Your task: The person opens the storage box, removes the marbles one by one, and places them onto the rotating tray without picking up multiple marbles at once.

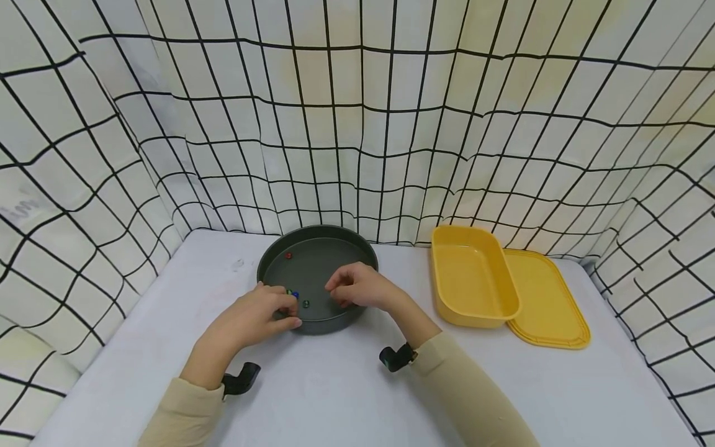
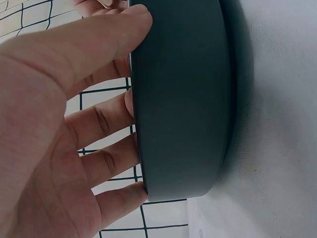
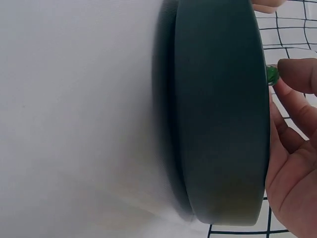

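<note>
A round dark grey-green pan (image 1: 321, 239) stands on the white table and holds several small glass marbles. A red marble (image 1: 288, 255) lies near its far left side, while a blue marble (image 1: 295, 295) and a dark green marble (image 1: 306, 304) are close to my left fingers. My left hand (image 1: 254, 316) grips the pan's front-left rim. In the left wrist view its thumb (image 2: 133, 22) lies against the outer wall, with the other fingers over the rim. Above the pan's right side, my right hand (image 1: 363, 287) pinches a green marble (image 3: 272, 75) between thumb and finger.
Right of the pan stands a yellow rectangular tub (image 1: 475, 279). Its yellow lid (image 1: 550, 304) lies flat beside it, partly under the tub's edge. Black netting (image 1: 362, 105) over white sheets encloses the white table (image 1: 335, 397) at the back and both sides.
</note>
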The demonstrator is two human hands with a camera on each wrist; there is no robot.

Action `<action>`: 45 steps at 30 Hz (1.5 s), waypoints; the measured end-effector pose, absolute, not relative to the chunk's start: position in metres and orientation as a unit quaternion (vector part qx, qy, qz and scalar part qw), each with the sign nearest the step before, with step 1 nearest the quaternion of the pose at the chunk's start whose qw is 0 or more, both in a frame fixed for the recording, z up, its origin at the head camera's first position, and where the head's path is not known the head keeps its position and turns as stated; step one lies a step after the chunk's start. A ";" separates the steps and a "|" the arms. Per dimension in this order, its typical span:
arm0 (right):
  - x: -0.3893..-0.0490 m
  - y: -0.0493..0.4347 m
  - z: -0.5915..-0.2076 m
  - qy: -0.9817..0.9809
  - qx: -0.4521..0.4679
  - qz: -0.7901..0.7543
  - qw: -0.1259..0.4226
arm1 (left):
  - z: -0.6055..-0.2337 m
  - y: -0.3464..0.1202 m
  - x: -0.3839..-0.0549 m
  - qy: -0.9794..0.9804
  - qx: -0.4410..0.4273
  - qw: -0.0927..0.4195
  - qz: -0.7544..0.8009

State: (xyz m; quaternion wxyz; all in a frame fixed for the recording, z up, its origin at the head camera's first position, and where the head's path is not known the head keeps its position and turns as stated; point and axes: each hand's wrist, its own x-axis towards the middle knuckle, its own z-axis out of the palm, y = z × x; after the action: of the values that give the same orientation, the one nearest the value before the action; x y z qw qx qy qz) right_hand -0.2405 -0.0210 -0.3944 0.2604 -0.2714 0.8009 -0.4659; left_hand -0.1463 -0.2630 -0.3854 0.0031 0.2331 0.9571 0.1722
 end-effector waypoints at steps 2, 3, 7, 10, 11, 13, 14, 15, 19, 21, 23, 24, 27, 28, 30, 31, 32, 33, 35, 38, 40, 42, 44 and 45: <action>-0.240 -0.022 -0.393 0.814 -0.280 -0.441 0.255 | -0.385 -0.263 -0.146 0.957 0.233 0.003 0.172; -0.239 -0.023 -0.393 0.818 -0.282 -0.432 0.255 | -0.385 -0.263 -0.146 0.957 0.233 0.003 0.172; -0.238 -0.025 -0.391 0.827 -0.289 -0.409 0.255 | -0.385 -0.263 -0.146 0.957 0.236 0.001 0.170; -0.238 -0.026 -0.391 0.829 -0.293 -0.403 0.255 | -0.385 -0.263 -0.146 0.957 0.237 0.000 0.168; -0.238 -0.025 -0.391 0.828 -0.294 -0.404 0.254 | -0.385 -0.263 -0.146 0.957 0.237 0.000 0.168; -0.238 -0.025 -0.392 0.826 -0.297 -0.407 0.252 | -0.385 -0.263 -0.146 0.957 0.237 -0.001 0.168; -0.238 -0.024 -0.392 0.822 -0.297 -0.415 0.252 | -0.385 -0.263 -0.146 0.957 0.237 -0.001 0.168; -0.238 -0.023 -0.392 0.816 -0.297 -0.426 0.254 | -0.385 -0.263 -0.147 0.957 0.238 -0.001 0.168; -0.238 -0.015 -0.393 0.775 -0.294 -0.488 0.275 | -0.386 -0.263 -0.147 0.957 0.237 0.001 0.167; -0.237 -0.009 -0.392 0.756 -0.290 -0.512 0.286 | -0.385 -0.263 -0.147 0.957 0.237 0.001 0.166; -0.237 -0.003 -0.390 0.745 -0.289 -0.525 0.291 | -0.385 -0.263 -0.147 0.957 0.238 0.000 0.166; -0.236 0.001 -0.388 0.743 -0.288 -0.529 0.291 | -0.384 -0.263 -0.147 0.957 0.239 0.000 0.166; -0.236 0.013 -0.383 0.741 -0.284 -0.538 0.285 | -0.384 -0.264 -0.146 0.957 0.240 -0.003 0.165; -0.235 0.017 -0.381 0.742 -0.282 -0.540 0.282 | -0.383 -0.264 -0.146 0.957 0.239 -0.003 0.166; -0.235 0.025 -0.378 0.743 -0.276 -0.543 0.277 | -0.383 -0.264 -0.145 0.956 0.241 -0.005 0.166; -0.235 0.029 -0.376 0.744 -0.273 -0.545 0.275 | -0.383 -0.265 -0.145 0.956 0.240 -0.006 0.165; -0.235 0.034 -0.375 0.745 -0.269 -0.546 0.272 | -0.383 -0.265 -0.145 0.956 0.241 -0.006 0.166; -0.235 0.038 -0.373 0.748 -0.266 -0.545 0.269 | -0.383 -0.265 -0.145 0.956 0.242 -0.006 0.167; -0.235 0.047 -0.370 0.753 -0.255 -0.545 0.266 | -0.384 -0.266 -0.145 0.956 0.244 -0.006 0.166; -0.236 0.060 -0.367 0.762 -0.242 -0.542 0.261 | -0.383 -0.266 -0.145 0.956 0.244 -0.003 0.165; -0.236 0.069 -0.366 0.767 -0.232 -0.540 0.259 | -0.384 -0.266 -0.146 0.955 0.245 -0.002 0.166; -0.236 0.080 -0.366 0.770 -0.228 -0.540 0.253 | -0.384 -0.266 -0.146 0.955 0.246 -0.001 0.168; -0.236 0.090 -0.366 0.771 -0.220 -0.544 0.247 | -0.383 -0.265 -0.146 0.955 0.244 0.000 0.170; -0.237 0.094 -0.367 0.773 -0.217 -0.545 0.243 | -0.383 -0.265 -0.146 0.954 0.245 0.000 0.172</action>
State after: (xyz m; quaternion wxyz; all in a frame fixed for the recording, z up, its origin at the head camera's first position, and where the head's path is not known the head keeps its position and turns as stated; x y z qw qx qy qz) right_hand -0.2365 0.0945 -0.3667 0.2431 -0.2171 0.7726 -0.5449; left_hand -0.1459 -0.2652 -0.3832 0.0002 0.2451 0.9542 0.1717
